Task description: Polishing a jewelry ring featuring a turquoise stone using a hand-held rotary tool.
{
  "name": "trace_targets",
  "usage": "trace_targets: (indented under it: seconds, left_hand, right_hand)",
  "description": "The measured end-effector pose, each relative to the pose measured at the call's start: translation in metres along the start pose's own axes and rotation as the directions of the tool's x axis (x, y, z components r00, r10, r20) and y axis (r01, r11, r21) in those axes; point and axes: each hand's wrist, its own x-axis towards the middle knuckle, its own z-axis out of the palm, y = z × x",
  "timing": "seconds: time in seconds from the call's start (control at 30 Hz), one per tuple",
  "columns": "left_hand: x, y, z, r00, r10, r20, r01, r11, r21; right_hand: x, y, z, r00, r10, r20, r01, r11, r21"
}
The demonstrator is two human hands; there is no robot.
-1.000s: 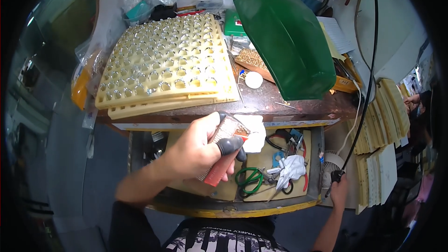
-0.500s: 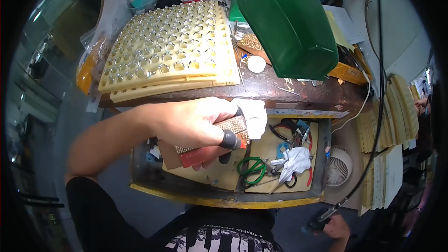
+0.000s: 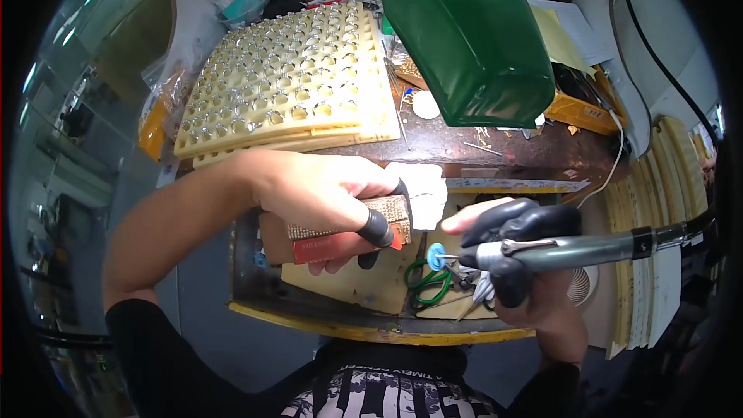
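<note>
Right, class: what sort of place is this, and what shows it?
Probably a jewellery workshop: there's a cream tray of silvery rings, and a handheld rotary tool tipped with a blue disc.

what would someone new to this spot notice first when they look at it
Probably the big green hood at the top, right of centre, beside the cream tray of shiny ring-like pieces on the left of the bench. Next, above the open drawer, the right hand grips a metal handpiece tipped with a blue wheel, while the left hand holds a red-sided block.
</note>
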Motion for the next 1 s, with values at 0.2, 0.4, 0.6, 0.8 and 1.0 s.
trace_targets:
  seconds: [0.2, 0.4, 0.6, 0.8, 1.0]
  left_hand:
    - [-0.007, 0.019, 0.001, 0.99, -0.138, -0.031, 0.139, 0.99, 0.037]
    - [-0.005, 0.013, -0.01, 0.986, -0.165, -0.001, 0.165, 0.986, 0.027]
    - [-0.005, 0.017, -0.018, 0.985, -0.151, 0.086, 0.145, 0.987, 0.067]
    - [-0.006, 0.019, -0.019, 0.986, -0.144, 0.085, 0.139, 0.988, 0.062]
    - [-0.005, 0.02, -0.02, 0.986, -0.131, 0.105, 0.12, 0.987, 0.105]
  right_hand:
    - [0.023, 0.009, 0.009, 0.999, 0.016, 0.033, -0.01, 0.985, -0.173]
    - [0.027, 0.009, 0.018, 0.979, 0.192, -0.061, -0.176, 0.962, 0.207]
    - [0.033, 0.012, 0.018, 0.986, 0.166, 0.003, -0.164, 0.97, 0.181]
    - [0.034, 0.003, 0.013, 0.966, 0.229, 0.123, -0.249, 0.95, 0.187]
    - [0.029, 0.002, 0.012, 0.897, 0.42, 0.135, -0.422, 0.725, 0.545]
